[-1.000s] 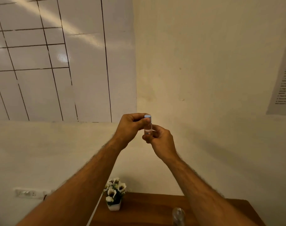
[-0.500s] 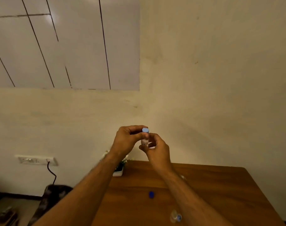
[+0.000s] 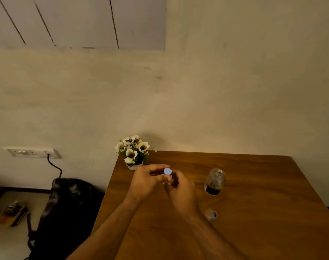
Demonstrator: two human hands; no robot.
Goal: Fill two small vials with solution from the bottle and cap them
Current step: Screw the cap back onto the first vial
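Observation:
A small clear vial (image 3: 167, 177) with a pale blue cap (image 3: 167, 171) is held upright above the wooden table (image 3: 253, 194). My left hand (image 3: 147, 179) pinches the vial near its cap with thumb and fingers. My right hand (image 3: 180, 192) curls round the vial's lower part and hides most of its glass. An open clear bottle (image 3: 214, 181) with dark liquid in its bottom stands on the table to the right of my hands. A second small vial (image 3: 211, 214) stands nearer me, right of my right forearm, with something blue at its top.
A small pot of white flowers (image 3: 133, 152) stands at the table's far left corner, close behind my left hand. A dark bag (image 3: 66, 207) sits on the floor left of the table, below a wall socket (image 3: 31, 152) with a cord.
The view has tipped downward, so more of the table, the bottle and the second vial show. Both hands have come lower with the capped vial, still holding it.

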